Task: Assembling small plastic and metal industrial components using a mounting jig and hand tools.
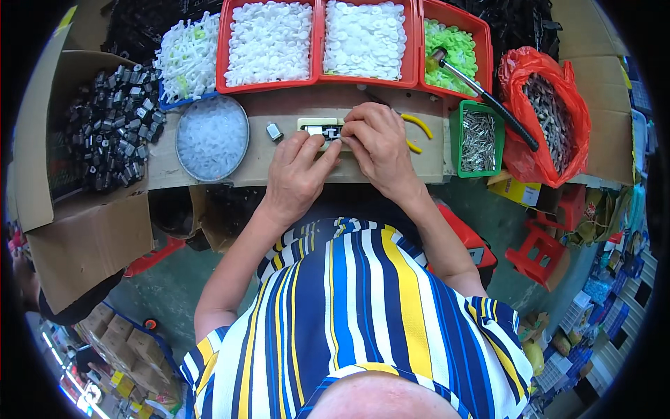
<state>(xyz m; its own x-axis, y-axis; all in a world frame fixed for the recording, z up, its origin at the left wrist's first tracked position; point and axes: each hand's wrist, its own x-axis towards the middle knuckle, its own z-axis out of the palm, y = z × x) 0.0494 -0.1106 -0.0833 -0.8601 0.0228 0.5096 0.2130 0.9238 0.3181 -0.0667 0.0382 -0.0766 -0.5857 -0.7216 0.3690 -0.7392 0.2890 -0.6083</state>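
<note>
A small cream holder (311,121) lies on the cardboard-covered bench, with a black, white and silver assembly (331,131) in it. My left hand (296,171) grips the holder's near left side, thumb and fingers closed against it. Over its right end, my right hand (384,148) has thumb and fingers pinched together at the assembly. Any piece between those fingertips is hidden. Just left of the holder sits a loose silver-and-black motor (274,131). Pliers with yellow handles (417,124) lie to the right of my right hand, partly covered by it.
Red trays (319,43) of white and green plastic parts line the back. Left are a round tin (247,140) of clear pieces and a carton (31,140) of motors. Right are a green bin (460,164) of metal pins, a hammer (488,101) and a red bag (515,157).
</note>
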